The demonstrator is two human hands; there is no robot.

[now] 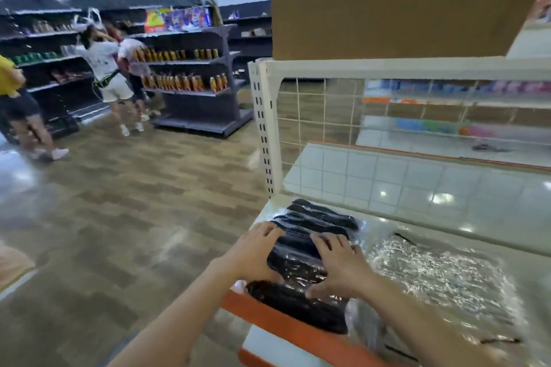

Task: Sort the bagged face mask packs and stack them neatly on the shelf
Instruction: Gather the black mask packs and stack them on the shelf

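**Both hands on the black mask packs at the shelf's left end**

From my seat, the shelf (pixel 417 235) ended on its left at a cream slotted post (pixel 265 128), and its front edge carried an orange strip (pixel 286 325). Beyond that corner, toward 9 o'clock, lay open wood-patterned floor (pixel 119 202). Toward 3 o'clock the glossy white shelf board ran on, partly covered by crinkled clear plastic bags (pixel 441 274). A white wire grid (pixel 313 116) closed the back at 12 o'clock, and a brown cardboard box (pixel 387 3) sat on the shelf above.

The mask packs (pixel 301 262) were soft black bundles in shiny clear wrap, lying in an overlapping row from the front edge back toward the post. My left hand (pixel 256 253) gripped the middle pack's left side, fingers curled over its top. My right hand (pixel 337 265) pressed on it from the right, fingers spread and bent, thumb down against the nearest pack.

At 10 o'clock, well apart, people (pixel 107 68) stood by dark shelves of bottles (pixel 179 80).
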